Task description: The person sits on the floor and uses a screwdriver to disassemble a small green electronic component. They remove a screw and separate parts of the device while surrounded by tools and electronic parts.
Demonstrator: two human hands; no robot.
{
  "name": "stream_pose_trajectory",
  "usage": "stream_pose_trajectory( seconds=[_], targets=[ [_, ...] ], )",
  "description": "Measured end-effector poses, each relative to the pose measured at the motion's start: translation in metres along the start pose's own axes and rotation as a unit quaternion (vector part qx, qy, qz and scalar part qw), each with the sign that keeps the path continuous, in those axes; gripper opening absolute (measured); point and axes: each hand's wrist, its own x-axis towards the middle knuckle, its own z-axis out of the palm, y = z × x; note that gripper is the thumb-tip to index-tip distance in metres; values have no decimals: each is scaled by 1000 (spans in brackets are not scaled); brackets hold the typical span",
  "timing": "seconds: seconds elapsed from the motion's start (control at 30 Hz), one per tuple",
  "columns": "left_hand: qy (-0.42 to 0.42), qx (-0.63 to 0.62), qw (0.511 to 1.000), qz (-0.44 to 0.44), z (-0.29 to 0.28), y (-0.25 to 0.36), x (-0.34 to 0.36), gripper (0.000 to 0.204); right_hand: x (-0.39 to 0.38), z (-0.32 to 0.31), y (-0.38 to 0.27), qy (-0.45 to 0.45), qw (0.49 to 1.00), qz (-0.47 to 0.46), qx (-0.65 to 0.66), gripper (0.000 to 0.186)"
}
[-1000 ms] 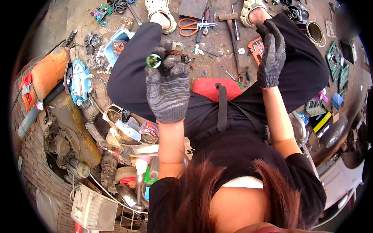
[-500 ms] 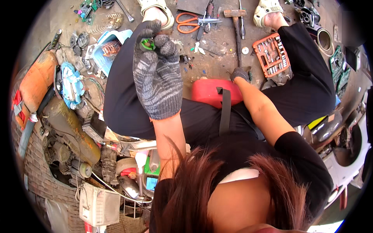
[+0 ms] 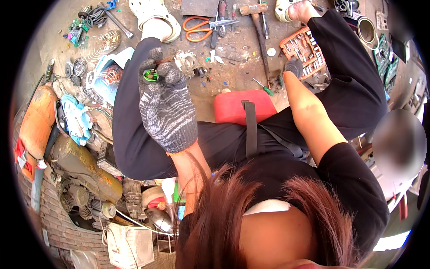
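"What did you have in the left hand?"

"On my feed, the left hand (image 3: 165, 105), in a grey knitted glove, had a narrow grip. The thumb and curled fingers held a small round green thing (image 3: 151, 75), up over the left trouser leg. I couldn't make out what it was; the glove hid most of it."

"Anything close to that hand?"

"I saw a pale metal part (image 3: 184, 62) just beside the fingers, on the right. Farther left, a light blue tub (image 3: 122, 57) stood by the leg."

"And the right hand?"

"I had the right hand (image 3: 293, 68) reaching down at the near left edge of an orange tool case (image 3: 286, 45), which lay open with its metal pieces showing. The fingers were hidden from me, so I couldn't tell whether the grip was wide, narrow or around something."

"What lay between the two hands?"

"I counted a hammer (image 3: 262, 45) with its handle pointing toward the body, and orange-handled scissors (image 3: 198, 30) to the left of it, blades spread slightly. A green-handled screwdriver (image 3: 268, 91) lay near a red case (image 3: 230, 107), which sat between the legs with a dark strap (image 3: 250, 134) across it."
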Motion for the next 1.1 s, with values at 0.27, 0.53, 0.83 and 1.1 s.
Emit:
stream_pose_trajectory(
  seconds=[0.27, 0.53, 0.83, 1.1],
  targets=[
    [36, 7, 999, -11, 10, -7, -6, 42, -31, 34, 39, -201, 957, 90, -187, 42],
    [50, 1, 999, -13, -4, -10, -14, 41, -13, 24, -20, -330, 849, -186, -369, 44],
    [31, -1, 999, 19, -5, -15, -1, 41, -18, -28, -172, -257, 878, -399, -70, 52],
    [51, -29, 998, 34, 8, -9, -3, 30, -45, -58, -242, -135, 879, -452, 73, 32]
  ],
)
